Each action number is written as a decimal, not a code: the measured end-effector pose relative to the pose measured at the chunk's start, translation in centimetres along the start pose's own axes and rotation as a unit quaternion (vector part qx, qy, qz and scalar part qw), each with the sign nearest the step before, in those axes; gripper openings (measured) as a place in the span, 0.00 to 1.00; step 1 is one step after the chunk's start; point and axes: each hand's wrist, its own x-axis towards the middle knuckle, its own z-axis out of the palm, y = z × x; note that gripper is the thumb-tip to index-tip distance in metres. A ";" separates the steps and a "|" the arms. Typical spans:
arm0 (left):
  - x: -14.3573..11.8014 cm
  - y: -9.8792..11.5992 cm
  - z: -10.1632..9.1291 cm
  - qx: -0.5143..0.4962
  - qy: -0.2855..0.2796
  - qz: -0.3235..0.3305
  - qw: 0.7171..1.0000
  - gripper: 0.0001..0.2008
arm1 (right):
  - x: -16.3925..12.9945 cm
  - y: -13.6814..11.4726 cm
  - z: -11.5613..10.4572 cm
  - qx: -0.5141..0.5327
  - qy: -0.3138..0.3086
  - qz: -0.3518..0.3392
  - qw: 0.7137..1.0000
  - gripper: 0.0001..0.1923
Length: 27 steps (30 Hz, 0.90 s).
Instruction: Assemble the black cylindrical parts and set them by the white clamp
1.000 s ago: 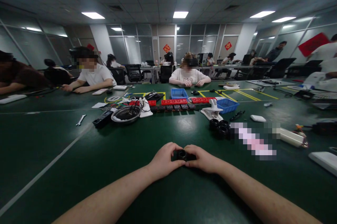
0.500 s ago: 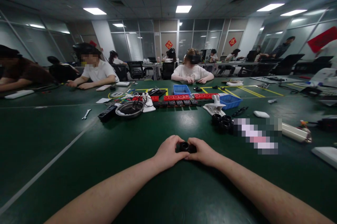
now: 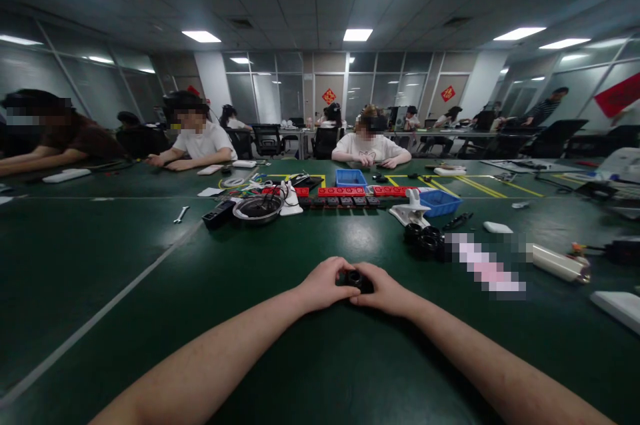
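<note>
A small black ring-shaped part (image 3: 355,278) sits low over the near middle of the dark green counter (image 3: 150,318), clamped between both hands: the left hand (image 3: 323,285) has its grip closed on the part's left side, the right hand (image 3: 383,290) on its right. Just beyond to the right lies a cluster of similar black rings (image 3: 424,240). Farther off are a metal bowl (image 3: 257,208), red blocks (image 3: 343,191) and blue bins (image 3: 351,177). Seated people (image 3: 370,145) work across the counter; red decorations hang on the glass walls, their writing unreadable.
</note>
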 end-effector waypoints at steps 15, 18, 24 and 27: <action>-0.1 0.4 -0.7 -0.009 -0.026 0.011 1.000 0.14 | 0.2 0.2 -1.3 0.098 -0.081 0.007 0.992 0.14; -0.1 0.5 -0.7 -0.004 -0.023 0.011 1.000 0.14 | 0.3 0.3 -1.2 0.099 -0.074 -0.001 0.992 0.12; -0.1 0.7 -0.7 -0.011 -0.024 0.001 1.000 0.15 | 0.2 0.1 -1.2 0.096 -0.064 0.029 0.993 0.10; 0.0 0.7 -0.7 -0.010 -0.026 -0.005 1.000 0.16 | 0.2 -0.2 -1.3 0.101 -0.068 0.038 0.992 0.10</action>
